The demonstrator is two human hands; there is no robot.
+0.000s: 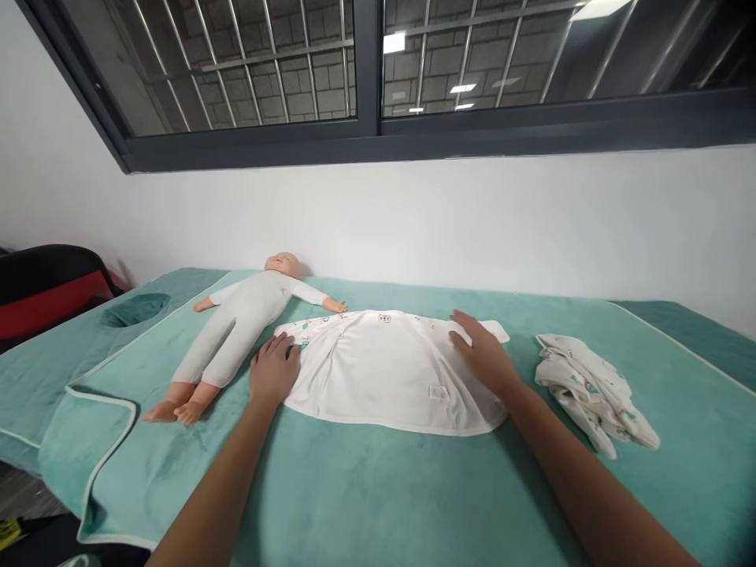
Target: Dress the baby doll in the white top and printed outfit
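A white baby garment (383,366) lies spread flat on the teal-covered table (366,488). My left hand (272,368) rests on the garment's left edge, fingers flat and together. On the garment's right side lies my right hand (481,352), palm down with fingers stretched out. Neither hand holds anything. A baby doll (239,319) in a pale grey suit lies on its back just left of the garment, close to my left hand.
A crumpled white patterned cloth (594,390) lies at the right on the table. A white wall (413,220) runs behind the table under a dark-framed window (366,79). A black and red chair (47,283) stands at the far left. The teal cover's corner (88,441) folds over at the left.
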